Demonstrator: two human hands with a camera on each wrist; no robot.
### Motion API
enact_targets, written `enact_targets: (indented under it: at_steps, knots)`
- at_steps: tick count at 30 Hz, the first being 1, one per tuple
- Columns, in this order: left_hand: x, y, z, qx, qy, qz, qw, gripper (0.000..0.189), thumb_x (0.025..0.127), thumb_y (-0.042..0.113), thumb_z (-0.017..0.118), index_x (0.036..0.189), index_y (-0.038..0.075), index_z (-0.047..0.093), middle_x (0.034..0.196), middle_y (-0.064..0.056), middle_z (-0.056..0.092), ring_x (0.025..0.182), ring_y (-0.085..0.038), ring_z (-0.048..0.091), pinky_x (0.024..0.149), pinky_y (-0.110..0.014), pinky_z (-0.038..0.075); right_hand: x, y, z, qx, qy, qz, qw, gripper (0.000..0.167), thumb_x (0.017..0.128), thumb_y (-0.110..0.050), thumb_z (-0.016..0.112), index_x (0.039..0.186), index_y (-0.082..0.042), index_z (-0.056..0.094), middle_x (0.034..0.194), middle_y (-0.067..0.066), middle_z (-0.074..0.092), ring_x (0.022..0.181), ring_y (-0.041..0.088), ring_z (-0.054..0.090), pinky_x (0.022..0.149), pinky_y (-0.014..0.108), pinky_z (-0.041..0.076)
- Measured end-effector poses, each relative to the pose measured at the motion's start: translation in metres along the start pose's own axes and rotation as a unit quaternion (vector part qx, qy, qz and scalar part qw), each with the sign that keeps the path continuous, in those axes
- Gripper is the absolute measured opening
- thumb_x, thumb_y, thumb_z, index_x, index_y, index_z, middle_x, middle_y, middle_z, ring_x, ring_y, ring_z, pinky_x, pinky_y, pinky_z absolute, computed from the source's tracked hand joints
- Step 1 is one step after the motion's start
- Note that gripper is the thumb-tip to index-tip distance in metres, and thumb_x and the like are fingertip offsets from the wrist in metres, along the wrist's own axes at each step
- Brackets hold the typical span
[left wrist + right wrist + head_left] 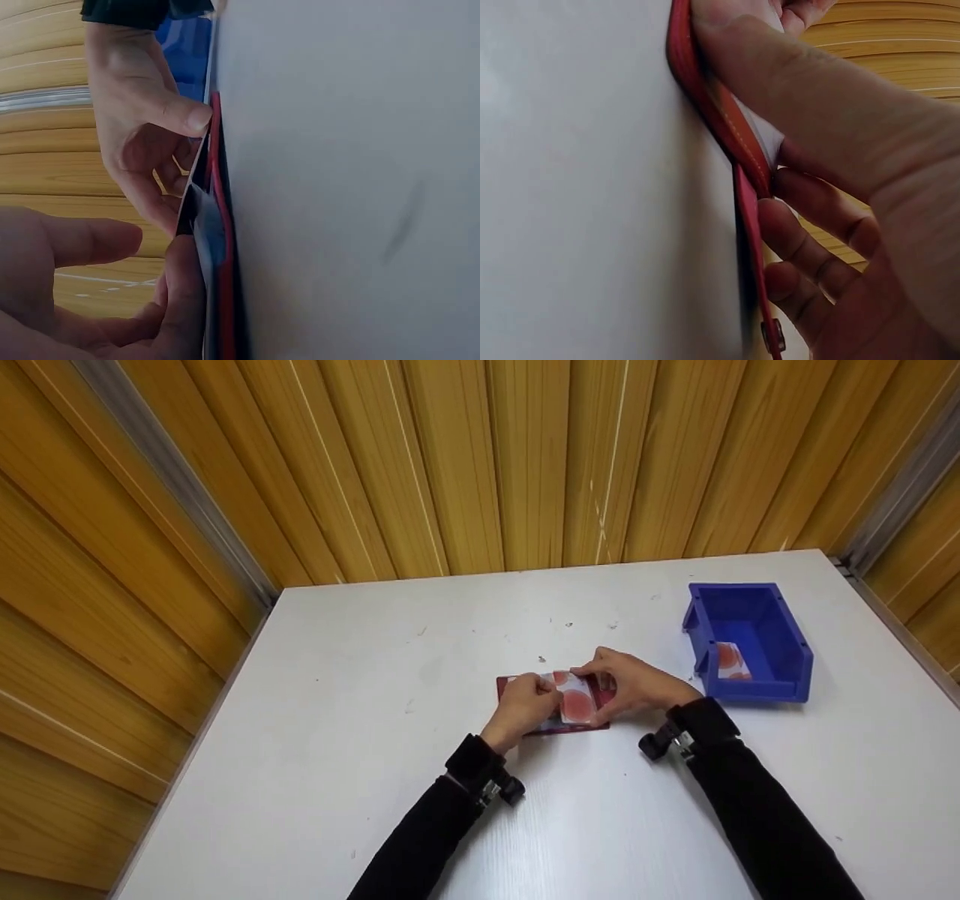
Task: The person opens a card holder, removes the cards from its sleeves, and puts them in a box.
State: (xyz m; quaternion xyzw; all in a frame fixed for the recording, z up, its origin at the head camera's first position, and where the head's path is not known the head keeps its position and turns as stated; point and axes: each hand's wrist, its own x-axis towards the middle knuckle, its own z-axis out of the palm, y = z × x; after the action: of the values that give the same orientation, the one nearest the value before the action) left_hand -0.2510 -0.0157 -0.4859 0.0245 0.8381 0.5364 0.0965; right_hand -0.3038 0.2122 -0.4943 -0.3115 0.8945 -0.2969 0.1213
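A red wallet [603, 694] with stitched edges lies spread on the white table [360, 780]. Over its right part is a white card with large red circles [577, 705]. My right hand [637, 682] grips this card, thumb at the near edge and fingers at the far edge. My left hand [523, 705] covers the wallet's left part, its curled fingers at the card's left edge. In the left wrist view, a clear plastic pocket [211, 229] stands up from the wallet beside a left fingertip. The left hand hides part of the pocket from above.
A blue bin [757, 690] stands to the right, past my right hand, with another red-patterned card [731, 661] inside. Wood-look panels [450, 472] wall the table at the back and left. Small marks dot the tabletop.
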Motion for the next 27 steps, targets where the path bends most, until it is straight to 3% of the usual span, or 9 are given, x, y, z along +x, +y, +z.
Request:
enact_targets:
  at_steps: [2, 4, 11, 15, 22, 27]
  knots:
    - [0.0, 0.0, 0.0, 0.005, 0.0, 0.007, 1.0, 0.006, 0.091, 0.01, 0.067, 0.092, 0.004, 0.066, 0.084, 0.001, 0.063, 0.074, -0.009, 0.057, 0.063, -0.019, 0.044, 0.0, -0.001, 0.0, -0.003, 0.001, -0.007, 1.0, 0.081, 0.067, -0.035, 0.098, 0.137, -0.009, 0.068, 0.1, 0.007, 0.052, 0.093, 0.019, 0.048, 0.076, 0.026, 0.04]
    - [0.001, 0.001, 0.001, -0.023, -0.014, -0.001, 0.9996, 0.005, 0.092, 0.008, 0.066, 0.092, 0.004, 0.064, 0.082, 0.001, 0.063, 0.071, -0.008, 0.06, 0.063, -0.019, 0.047, -0.001, -0.003, -0.001, -0.003, 0.001, -0.01, 0.9999, 0.082, 0.067, -0.035, 0.099, 0.137, -0.008, 0.067, 0.1, 0.007, 0.052, 0.093, 0.019, 0.048, 0.075, 0.026, 0.04]
    - [0.005, -0.001, 0.005, -0.096, -0.052, -0.008, 0.994, 0.024, 0.092, -0.002, 0.067, 0.114, -0.003, 0.059, 0.091, -0.004, 0.066, 0.074, -0.01, 0.061, 0.065, -0.019, 0.05, 0.0, -0.006, -0.004, 0.004, -0.006, -0.01, 0.9999, 0.083, 0.066, -0.031, 0.099, 0.138, -0.006, 0.067, 0.096, 0.008, 0.051, 0.088, 0.019, 0.049, 0.072, 0.024, 0.04]
    - [0.007, -0.006, 0.008, -0.111, -0.055, -0.004, 0.9923, 0.028, 0.089, -0.007, 0.067, 0.116, -0.004, 0.058, 0.09, -0.005, 0.068, 0.073, -0.009, 0.058, 0.063, -0.019, 0.047, 0.0, -0.007, -0.003, 0.007, -0.01, -0.01, 0.9999, 0.082, 0.066, -0.029, 0.099, 0.137, -0.005, 0.067, 0.095, 0.008, 0.051, 0.086, 0.018, 0.05, 0.07, 0.023, 0.04]
    - [0.008, -0.009, 0.004, -0.137, -0.058, 0.0, 0.9889, 0.03, 0.086, -0.008, 0.071, 0.115, -0.008, 0.061, 0.091, -0.013, 0.074, 0.074, -0.007, 0.061, 0.067, -0.019, 0.05, 0.001, -0.008, -0.002, 0.009, -0.013, 0.004, 0.9999, 0.084, 0.066, -0.03, 0.099, 0.139, -0.006, 0.065, 0.096, 0.008, 0.05, 0.088, 0.018, 0.048, 0.071, 0.024, 0.039]
    - [0.006, -0.011, -0.002, -0.137, -0.048, -0.007, 0.9894, 0.028, 0.085, -0.01, 0.071, 0.111, -0.007, 0.061, 0.086, -0.007, 0.071, 0.073, -0.008, 0.061, 0.067, -0.019, 0.05, 0.002, -0.006, -0.001, 0.001, -0.012, 0.01, 0.9999, 0.086, 0.065, -0.031, 0.099, 0.141, -0.009, 0.065, 0.098, 0.007, 0.049, 0.089, 0.018, 0.047, 0.072, 0.025, 0.039]
